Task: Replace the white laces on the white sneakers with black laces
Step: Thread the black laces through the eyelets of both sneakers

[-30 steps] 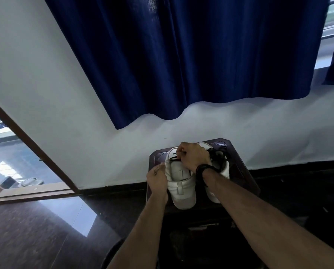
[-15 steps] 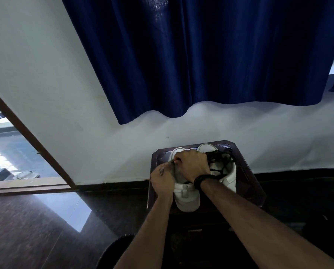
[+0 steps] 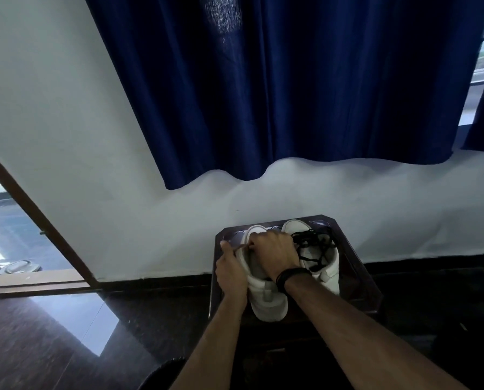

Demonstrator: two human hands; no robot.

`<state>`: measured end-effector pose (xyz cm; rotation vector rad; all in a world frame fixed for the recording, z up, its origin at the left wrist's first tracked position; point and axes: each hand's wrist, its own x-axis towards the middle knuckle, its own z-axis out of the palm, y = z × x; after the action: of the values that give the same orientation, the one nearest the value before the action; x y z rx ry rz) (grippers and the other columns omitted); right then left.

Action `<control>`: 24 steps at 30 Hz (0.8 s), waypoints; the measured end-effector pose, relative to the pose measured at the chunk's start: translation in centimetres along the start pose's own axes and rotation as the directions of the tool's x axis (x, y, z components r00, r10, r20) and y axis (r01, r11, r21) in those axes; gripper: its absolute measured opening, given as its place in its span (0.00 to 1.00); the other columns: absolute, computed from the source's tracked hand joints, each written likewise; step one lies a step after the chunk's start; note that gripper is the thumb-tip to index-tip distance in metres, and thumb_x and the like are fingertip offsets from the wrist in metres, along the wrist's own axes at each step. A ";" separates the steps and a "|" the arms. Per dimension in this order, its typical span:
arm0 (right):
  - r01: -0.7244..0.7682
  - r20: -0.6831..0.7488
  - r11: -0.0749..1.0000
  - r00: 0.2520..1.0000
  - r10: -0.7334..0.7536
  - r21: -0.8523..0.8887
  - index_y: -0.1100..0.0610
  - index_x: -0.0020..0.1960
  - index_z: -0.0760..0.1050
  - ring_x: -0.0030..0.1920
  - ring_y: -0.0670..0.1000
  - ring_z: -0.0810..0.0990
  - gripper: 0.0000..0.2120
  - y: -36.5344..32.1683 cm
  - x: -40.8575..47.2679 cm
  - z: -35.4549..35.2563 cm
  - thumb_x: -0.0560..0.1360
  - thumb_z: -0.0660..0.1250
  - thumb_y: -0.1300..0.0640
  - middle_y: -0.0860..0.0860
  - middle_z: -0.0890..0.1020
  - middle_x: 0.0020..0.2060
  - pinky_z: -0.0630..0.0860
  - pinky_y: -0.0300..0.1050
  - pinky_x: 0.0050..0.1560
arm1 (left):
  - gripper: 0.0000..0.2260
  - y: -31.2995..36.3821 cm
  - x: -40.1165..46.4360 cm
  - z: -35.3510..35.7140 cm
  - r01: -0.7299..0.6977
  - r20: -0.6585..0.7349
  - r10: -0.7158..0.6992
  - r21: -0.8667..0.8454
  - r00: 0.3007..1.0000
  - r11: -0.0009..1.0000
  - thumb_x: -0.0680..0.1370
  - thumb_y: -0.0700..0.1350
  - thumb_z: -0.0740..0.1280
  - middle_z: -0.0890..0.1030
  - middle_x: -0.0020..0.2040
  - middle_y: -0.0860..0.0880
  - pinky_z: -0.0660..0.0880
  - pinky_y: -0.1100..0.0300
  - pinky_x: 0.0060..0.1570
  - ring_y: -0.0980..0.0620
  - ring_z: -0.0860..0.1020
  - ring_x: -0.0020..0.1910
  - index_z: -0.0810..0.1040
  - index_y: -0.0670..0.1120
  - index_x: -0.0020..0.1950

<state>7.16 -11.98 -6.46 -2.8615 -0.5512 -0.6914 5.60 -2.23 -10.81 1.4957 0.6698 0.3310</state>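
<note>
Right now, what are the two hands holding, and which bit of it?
Both work on the left sneaker. The left hand pinches a thin lace end by its side. The right hand covers its top; what it grips cannot be told.

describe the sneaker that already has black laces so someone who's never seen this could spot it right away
Under the blue curtain a small dark table stands against the wall with two white sneakers side by side. The one you want is the right sneaker, next to the right hand. A loose tangle of black laces sits on top of it, while its neighbour is being worked on by both hands.
</note>
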 end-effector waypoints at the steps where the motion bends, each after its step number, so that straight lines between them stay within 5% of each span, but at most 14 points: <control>1: -0.014 -0.005 1.000 1.000 0.014 -0.014 0.51 0.25 0.74 0.24 0.50 0.77 0.15 0.0 -0.1 0.1 0.50 0.81 0.54 0.49 0.74 0.22 0.63 0.36 0.22 | 0.25 0.3 0.5 -0.3 0.095 0.061 -0.090 -0.088 0.994 0.992 0.78 0.63 0.59 0.85 0.42 0.45 0.78 0.52 0.52 0.45 0.81 0.44 0.85 0.45 0.44; 3: -0.032 -0.021 0.999 0.999 0.032 -0.019 0.51 0.25 0.74 0.23 0.50 0.76 0.16 0.1 0.0 0.3 0.48 0.82 0.54 0.49 0.74 0.21 0.62 0.35 0.21 | 0.09 1.3 0.8 -1.0 0.143 0.172 -0.123 -0.108 0.977 0.984 0.77 0.44 0.68 0.85 0.38 0.43 0.80 0.57 0.42 0.45 0.82 0.39 0.85 0.41 0.43; 5: -0.031 -0.021 0.999 0.999 0.031 -0.007 0.51 0.26 0.75 0.23 0.50 0.76 0.16 0.2 -0.1 0.5 0.48 0.82 0.53 0.49 0.74 0.21 0.63 0.35 0.21 | 0.05 1.7 1.1 -1.7 0.137 0.233 -0.122 -0.051 0.965 0.989 0.74 0.34 0.71 0.85 0.42 0.41 0.81 0.53 0.47 0.43 0.82 0.42 0.85 0.39 0.47; 10: -0.042 -0.029 0.998 0.999 0.041 -0.047 0.50 0.28 0.76 0.26 0.50 0.78 0.14 0.3 -0.2 0.9 0.52 0.81 0.52 0.49 0.75 0.23 0.64 0.37 0.22 | 0.06 1.8 1.6 -1.5 -0.160 0.207 0.117 0.203 0.971 0.966 0.74 0.37 0.70 0.86 0.44 0.47 0.79 0.55 0.52 0.48 0.83 0.46 0.87 0.45 0.46; 13: -0.058 -0.034 0.996 0.998 0.056 -0.067 0.52 0.33 0.77 0.36 0.52 0.80 0.14 0.4 -0.1 1.2 0.53 0.80 0.55 0.47 0.78 0.27 0.67 0.39 0.23 | 0.07 2.1 1.8 -1.5 -0.187 0.153 0.146 0.309 0.977 0.932 0.77 0.41 0.67 0.83 0.46 0.46 0.76 0.57 0.51 0.47 0.80 0.48 0.84 0.42 0.49; 16: -0.065 -0.028 0.996 0.998 0.063 -0.054 0.55 0.36 0.78 0.43 0.54 0.80 0.14 0.6 -0.1 1.4 0.54 0.78 0.60 0.49 0.80 0.31 0.70 0.41 0.26 | 0.08 3.4 3.4 -2.3 -0.031 0.156 0.034 -0.023 0.987 0.999 0.79 0.44 0.62 0.81 0.43 0.42 0.77 0.54 0.45 0.43 0.80 0.45 0.78 0.41 0.45; 18: -0.078 -0.017 0.996 0.997 0.078 -0.040 0.56 0.38 0.78 0.44 0.55 0.80 0.14 0.6 -0.1 1.5 0.54 0.76 0.65 0.50 0.81 0.34 0.71 0.42 0.27 | 0.09 5.5 3.8 -3.3 0.065 0.158 -0.010 -0.347 0.987 0.935 0.83 0.41 0.57 0.76 0.38 0.43 0.77 0.57 0.40 0.47 0.77 0.37 0.71 0.42 0.44; 20: -0.084 0.013 0.996 0.996 0.084 -0.017 0.57 0.41 0.78 0.47 0.56 0.80 0.13 0.6 -0.2 1.5 0.59 0.72 0.68 0.53 0.82 0.39 0.73 0.45 0.30 | 0.09 7.2 4.5 -4.7 0.028 0.045 -0.009 -0.433 0.999 0.901 0.84 0.40 0.54 0.70 0.33 0.46 0.74 0.61 0.31 0.52 0.68 0.29 0.68 0.43 0.45; 22: -0.097 0.029 0.995 0.995 0.097 0.003 0.58 0.47 0.78 0.53 0.57 0.78 0.14 0.5 -0.2 1.4 0.63 0.67 0.70 0.54 0.82 0.45 0.74 0.47 0.35 | 0.07 7.4 5.2 -5.5 -0.145 -0.003 0.145 -0.083 0.989 0.986 0.83 0.42 0.57 0.73 0.35 0.41 0.69 0.61 0.27 0.53 0.67 0.30 0.71 0.42 0.48; 24: -0.107 0.036 0.994 0.994 0.106 0.012 0.58 0.50 0.78 0.56 0.58 0.76 0.16 0.5 -0.2 1.4 0.65 0.65 0.70 0.55 0.81 0.47 0.73 0.48 0.39 | 0.09 6.1 5.4 -5.5 -0.356 0.255 0.265 0.447 0.930 0.821 0.80 0.47 0.62 0.82 0.49 0.41 0.75 0.58 0.40 0.49 0.76 0.40 0.79 0.43 0.52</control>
<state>7.80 -12.19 -7.80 -2.8701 -0.4024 -0.6190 7.73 5.83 -5.59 2.1057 0.3665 0.2791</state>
